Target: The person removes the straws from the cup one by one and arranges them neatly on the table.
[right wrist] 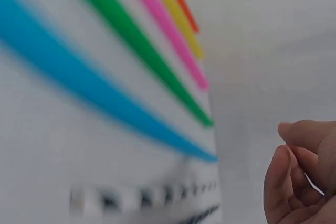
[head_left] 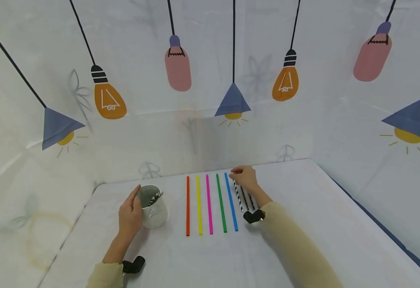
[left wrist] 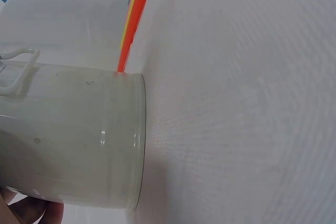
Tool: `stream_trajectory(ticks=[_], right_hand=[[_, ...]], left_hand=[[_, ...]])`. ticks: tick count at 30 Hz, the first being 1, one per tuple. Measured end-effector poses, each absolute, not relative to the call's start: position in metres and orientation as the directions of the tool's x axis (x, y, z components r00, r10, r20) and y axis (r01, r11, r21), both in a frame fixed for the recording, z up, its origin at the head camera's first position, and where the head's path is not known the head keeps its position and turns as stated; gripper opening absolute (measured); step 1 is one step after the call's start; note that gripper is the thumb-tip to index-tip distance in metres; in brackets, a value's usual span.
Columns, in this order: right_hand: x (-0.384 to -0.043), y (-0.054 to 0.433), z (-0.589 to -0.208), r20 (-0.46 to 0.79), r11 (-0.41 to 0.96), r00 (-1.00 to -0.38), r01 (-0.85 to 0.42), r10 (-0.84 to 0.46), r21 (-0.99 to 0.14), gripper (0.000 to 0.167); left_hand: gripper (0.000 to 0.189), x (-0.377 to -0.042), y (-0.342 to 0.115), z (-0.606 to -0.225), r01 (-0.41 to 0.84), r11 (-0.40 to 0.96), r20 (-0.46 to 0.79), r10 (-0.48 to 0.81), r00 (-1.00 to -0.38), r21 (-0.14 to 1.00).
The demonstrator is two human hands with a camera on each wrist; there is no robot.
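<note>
A white mug (head_left: 155,216) stands at the left of the table, with black-and-white patterned ends showing inside it. My left hand (head_left: 130,214) holds its left side, thumb up by the rim; the mug's wall (left wrist: 79,135) fills much of the left wrist view, with curled fingers at its edge. My right hand (head_left: 245,179) is over the far end of several black-and-white patterned straws (head_left: 237,196). In the right wrist view its thumb and fingers are loosely bent, and I see nothing between them. One striped straw (right wrist: 152,195) lies below the blue straw there, blurred.
Between the hands lie a red straw (head_left: 188,206), a yellow straw (head_left: 199,206), a pink straw (head_left: 209,206), a green straw (head_left: 221,204) and a blue straw (head_left: 231,202), side by side. Behind the white table (head_left: 303,208) hangs a white sheet printed with lamps (head_left: 134,148).
</note>
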State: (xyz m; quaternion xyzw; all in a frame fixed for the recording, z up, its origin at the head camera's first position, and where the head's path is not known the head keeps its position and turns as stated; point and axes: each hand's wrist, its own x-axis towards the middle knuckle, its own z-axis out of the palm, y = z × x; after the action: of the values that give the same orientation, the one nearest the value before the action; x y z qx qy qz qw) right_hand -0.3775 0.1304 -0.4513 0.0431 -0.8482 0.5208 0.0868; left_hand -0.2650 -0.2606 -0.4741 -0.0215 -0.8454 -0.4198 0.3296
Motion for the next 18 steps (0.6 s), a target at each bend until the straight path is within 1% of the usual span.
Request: stream_trajectory(ticks=[7,14,18], right_hand=[[-0.369,0.072,-0.436,0.209,0.316,-0.975,-0.221,-0.072,-0.923,0.019],[-0.355,0.026,-0.430,0.212,0.281,-0.962,-0.253,-0.171,-0.926,0.015],[-0.345,0.003,-0.426,0.227,0.253,-0.944,-0.287,-0.240,-0.924,0.016]], left_hand=[[0.043,-0.262,-0.261,-0.473,0.295,0.639,0.555,-0.249,-0.794,0.710],[0.042,-0.262,-0.262,-0.473,0.310,0.646,0.573,-0.245,-0.782,0.698],[0.042,-0.263,-0.263,-0.472,0.322,0.649,0.582,-0.231,-0.780,0.689]])
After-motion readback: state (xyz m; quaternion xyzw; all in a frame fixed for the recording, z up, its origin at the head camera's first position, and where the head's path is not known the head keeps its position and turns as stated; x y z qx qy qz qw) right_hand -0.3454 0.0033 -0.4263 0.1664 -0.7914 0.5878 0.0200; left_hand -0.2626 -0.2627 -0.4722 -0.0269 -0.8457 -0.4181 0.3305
